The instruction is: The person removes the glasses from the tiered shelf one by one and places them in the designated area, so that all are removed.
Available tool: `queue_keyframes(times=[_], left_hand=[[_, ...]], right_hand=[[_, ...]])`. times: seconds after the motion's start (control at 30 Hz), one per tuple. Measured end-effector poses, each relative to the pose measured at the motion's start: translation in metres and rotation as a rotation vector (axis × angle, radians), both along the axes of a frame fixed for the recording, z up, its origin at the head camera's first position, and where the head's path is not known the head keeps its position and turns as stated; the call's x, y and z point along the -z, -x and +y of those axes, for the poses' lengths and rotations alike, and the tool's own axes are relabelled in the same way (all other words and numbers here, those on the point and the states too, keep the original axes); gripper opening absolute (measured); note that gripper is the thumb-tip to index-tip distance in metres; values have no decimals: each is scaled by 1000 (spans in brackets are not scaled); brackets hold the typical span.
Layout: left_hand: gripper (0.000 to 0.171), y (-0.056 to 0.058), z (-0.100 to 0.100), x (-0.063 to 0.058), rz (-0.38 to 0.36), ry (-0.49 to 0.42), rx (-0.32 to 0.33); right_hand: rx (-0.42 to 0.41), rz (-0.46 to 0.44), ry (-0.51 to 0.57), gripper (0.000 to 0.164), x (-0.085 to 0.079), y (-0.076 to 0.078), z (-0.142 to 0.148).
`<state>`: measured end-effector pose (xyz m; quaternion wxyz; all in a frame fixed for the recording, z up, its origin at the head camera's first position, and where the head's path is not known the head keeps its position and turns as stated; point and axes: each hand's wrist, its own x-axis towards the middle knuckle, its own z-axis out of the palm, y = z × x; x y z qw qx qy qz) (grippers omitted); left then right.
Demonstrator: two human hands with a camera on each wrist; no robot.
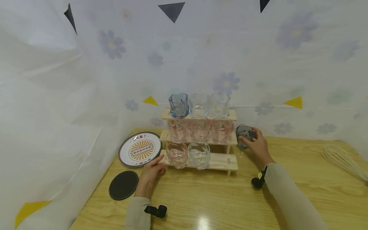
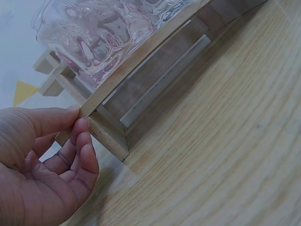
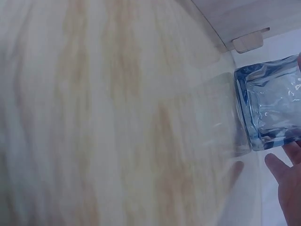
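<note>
A three-tier wooden shelf [image 1: 227, 161] stands on the table with wavy glass tumblers on it. At the left end of its lowest board my left hand [image 1: 151, 175] pinches the corner between thumb and fingers, as the left wrist view also shows. To the right of the shelf, my right hand [image 1: 260, 147] grips a blue-grey glass tumbler [image 1: 242, 133]; its blue base [image 3: 244, 110] faces the camera in the right wrist view. On the top tier are a blue tumbler [image 1: 179, 105] and two clear ones. Pink tumblers [image 1: 200, 129] fill the middle tier; a pink and a clear tumbler [image 1: 199, 156] share the lowest.
A white plate [image 1: 123, 150] with an orange sunburst pattern lies left of the shelf. Nearer sits a round black coaster [image 1: 123, 185]. A pale whisk [image 1: 342, 159] lies at the far right. Patterned sheeting [image 1: 195, 57] hangs close behind the table.
</note>
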<state>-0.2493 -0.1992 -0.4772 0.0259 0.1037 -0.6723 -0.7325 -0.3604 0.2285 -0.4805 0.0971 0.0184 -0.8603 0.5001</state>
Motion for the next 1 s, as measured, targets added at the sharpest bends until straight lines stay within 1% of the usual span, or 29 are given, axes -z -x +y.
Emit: queue_keyframes(times=[0.13,0.27,0.37,0.6,0.73,0.87,0.97,1.0], left_hand=[[44,0,1,0,-9,9,3],[44,0,1,0,-21,17,-2],[44,0,1,-1,-23,22,0],[45,-1,1,-2,-26,28,8],[46,-1,-1,-2,-21,28,16],[46,-1,-1,-2,-24,19,10],[46,-1,-2,-2,-26,19,13],[46,-1,-2,-2,-26,20,14]], right_hand=[[-10,36,-12,97,-3,-5,6],[11,105,-27,93,-6,-9,15],[15,144,-63,90,-8,-13,21],[-37,177,-95,79,-14,-27,29],[-77,202,-120,74,-13,-40,30],[-112,258,-136,68,-13,-57,26],[-136,296,-135,65,-14,-69,21],[-148,305,-118,64,-15,-73,19]])
